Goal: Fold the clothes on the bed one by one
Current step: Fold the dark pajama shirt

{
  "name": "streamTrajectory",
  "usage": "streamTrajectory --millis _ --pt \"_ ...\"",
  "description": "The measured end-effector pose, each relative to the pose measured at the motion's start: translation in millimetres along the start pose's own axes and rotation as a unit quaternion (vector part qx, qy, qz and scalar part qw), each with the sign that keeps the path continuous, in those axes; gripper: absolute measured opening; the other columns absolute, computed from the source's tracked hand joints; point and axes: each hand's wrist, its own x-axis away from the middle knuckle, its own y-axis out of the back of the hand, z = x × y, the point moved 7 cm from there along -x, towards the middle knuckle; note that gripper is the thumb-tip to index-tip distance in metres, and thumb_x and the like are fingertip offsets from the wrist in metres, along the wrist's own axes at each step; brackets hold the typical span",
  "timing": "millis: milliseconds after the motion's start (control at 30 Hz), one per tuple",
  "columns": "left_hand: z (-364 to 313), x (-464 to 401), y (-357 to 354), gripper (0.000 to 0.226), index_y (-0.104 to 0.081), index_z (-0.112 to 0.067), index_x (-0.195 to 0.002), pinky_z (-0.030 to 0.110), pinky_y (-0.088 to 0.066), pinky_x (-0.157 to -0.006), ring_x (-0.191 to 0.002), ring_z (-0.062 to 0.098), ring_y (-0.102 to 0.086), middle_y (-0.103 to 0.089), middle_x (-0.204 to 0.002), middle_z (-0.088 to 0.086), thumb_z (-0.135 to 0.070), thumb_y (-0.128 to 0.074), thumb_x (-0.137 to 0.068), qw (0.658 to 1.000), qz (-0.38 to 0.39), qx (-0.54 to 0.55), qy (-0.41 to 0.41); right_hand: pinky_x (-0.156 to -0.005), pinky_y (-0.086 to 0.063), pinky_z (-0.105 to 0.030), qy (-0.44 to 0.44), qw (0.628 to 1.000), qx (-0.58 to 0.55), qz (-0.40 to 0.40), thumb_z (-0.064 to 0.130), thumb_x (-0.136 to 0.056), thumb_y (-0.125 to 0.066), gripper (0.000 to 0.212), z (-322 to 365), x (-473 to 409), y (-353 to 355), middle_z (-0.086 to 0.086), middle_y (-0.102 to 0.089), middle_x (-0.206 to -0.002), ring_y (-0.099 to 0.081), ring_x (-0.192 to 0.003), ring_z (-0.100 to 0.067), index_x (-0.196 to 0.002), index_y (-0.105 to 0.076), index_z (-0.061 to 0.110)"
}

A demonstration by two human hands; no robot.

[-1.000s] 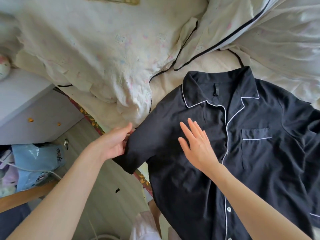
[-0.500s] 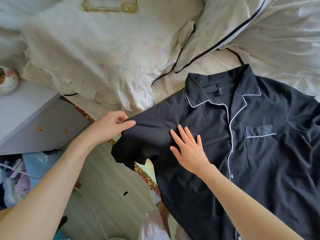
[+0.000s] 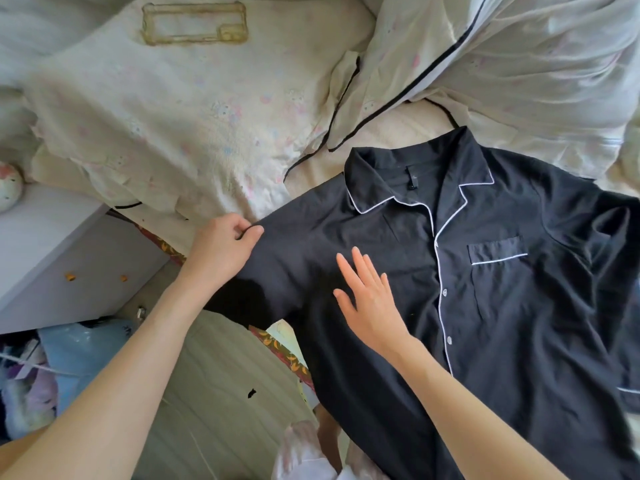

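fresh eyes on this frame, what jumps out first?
The black pajama shirt with white piping, spread front-up across the bed's right side. Then the hands on it: the left hand pinches the sleeve near the shoulder at the bed's edge, and the right hand lies flat on the chest. Behind them, a rumpled pale floral quilt fills the upper left.

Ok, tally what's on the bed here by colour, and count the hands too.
Black: 1, shirt
Cream: 2, blanket, duvet
Yellowed clear: 1, phone case
Hands: 2, left hand pinching the sleeve, right hand flat on the shirt
Total: 6
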Motion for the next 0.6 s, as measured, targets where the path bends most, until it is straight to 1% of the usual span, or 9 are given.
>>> streamTrajectory --millis 67,167,233,267,300,367,400,500,600 --pt "-26 11 -19 0.021 -0.063 -0.007 -0.093 0.037 -0.051 -0.082 -0.089 0.024 -0.063 -0.068 -0.089 0.009 -0.027 -0.058 -0.092 0.999 0.023 0.038 -0.010 -0.118 -0.004 -0.041 -0.049 0.997 -0.049 -0.021 0.025 -0.101 -0.040 0.056 -21 28 4 0.002 -0.002 -0.160 0.003 -0.148 -0.017 -0.151 -0.016 0.025" --pt "-90 31 -69 0.017 -0.065 -0.014 -0.103 0.023 -0.049 -0.072 -0.084 0.010 -0.062 -0.069 -0.091 -0.002 -0.025 -0.058 -0.092 0.985 0.117 0.103 -0.077 -0.120 -0.006 -0.040 -0.104 0.988 -0.093 -0.064 0.022 -0.100 -0.044 0.054 -51 60 16 0.002 -0.010 -0.159 -0.002 -0.147 -0.015 -0.150 -0.022 0.024" --pt "-121 42 -106 0.030 -0.060 -0.017 -0.122 0.024 -0.048 -0.091 -0.101 0.008 -0.062 -0.069 -0.109 -0.002 -0.024 -0.056 -0.093 0.962 0.207 0.114 -0.136 -0.119 -0.008 -0.041 -0.130 0.984 -0.088 -0.083 0.022 -0.100 -0.044 0.053 -71 70 24 0.001 -0.014 -0.158 -0.005 -0.147 -0.014 -0.149 -0.024 0.022" --pt "-125 42 -117 0.035 -0.056 -0.017 -0.128 0.025 -0.043 -0.099 -0.110 0.008 -0.059 -0.066 -0.118 -0.002 -0.022 -0.054 -0.094 0.957 0.225 0.098 -0.158 -0.119 -0.009 -0.042 -0.142 0.983 -0.077 -0.084 0.023 -0.100 -0.044 0.054 -80 72 27 0.000 -0.014 -0.158 -0.005 -0.147 -0.015 -0.149 -0.024 0.021" --pt "-122 42 -122 0.036 -0.053 -0.017 -0.132 0.022 -0.039 -0.102 -0.116 0.008 -0.055 -0.063 -0.124 -0.002 -0.019 -0.052 -0.096 0.957 0.222 0.080 -0.170 -0.118 -0.011 -0.043 -0.153 0.983 -0.060 -0.077 0.024 -0.100 -0.044 0.054 -88 73 27 -0.002 -0.014 -0.159 -0.005 -0.147 -0.017 -0.150 -0.023 0.020" --pt "-95 37 -120 0.037 -0.050 -0.017 -0.134 0.014 -0.034 -0.097 -0.121 0.007 -0.049 -0.056 -0.131 -0.004 -0.013 -0.049 -0.097 0.969 0.186 0.043 -0.160 -0.116 -0.015 -0.044 -0.172 0.984 -0.009 -0.053 0.026 -0.100 -0.042 0.055 -101 77 23 -0.005 -0.013 -0.159 -0.005 -0.147 -0.022 -0.150 -0.021 0.019" --pt "-74 36 -116 0.037 -0.049 -0.019 -0.134 0.014 -0.033 -0.095 -0.123 0.008 -0.047 -0.053 -0.133 -0.005 -0.012 -0.048 -0.097 0.975 0.165 0.017 -0.148 -0.115 -0.016 -0.045 -0.176 0.983 0.020 -0.043 0.027 -0.100 -0.041 0.055 -105 79 19 -0.006 -0.012 -0.159 -0.005 -0.147 -0.024 -0.151 -0.021 0.019" --pt "-4 32 -111 0.038 -0.046 -0.021 -0.135 0.031 -0.034 -0.105 -0.131 0.017 -0.040 -0.046 -0.139 -0.001 -0.016 -0.049 -0.097 0.983 0.144 -0.061 -0.100 -0.114 -0.019 -0.049 -0.174 0.982 0.070 -0.014 0.027 -0.099 -0.044 0.056 -108 85 0 -0.009 -0.014 -0.159 -0.009 -0.147 -0.030 -0.150 -0.024 0.018" --pt "40 28 -117 0.045 -0.044 -0.019 -0.138 0.041 -0.035 -0.107 -0.132 0.022 -0.038 -0.044 -0.141 0.003 -0.025 -0.054 -0.095 0.972 0.161 -0.148 -0.082 -0.099 -0.039 -0.058 -0.154 0.981 0.112 -0.031 0.019 -0.083 -0.070 0.058 -108 93 -15 -0.019 -0.041 -0.145 -0.038 -0.134 -0.040 -0.137 -0.049 0.010"
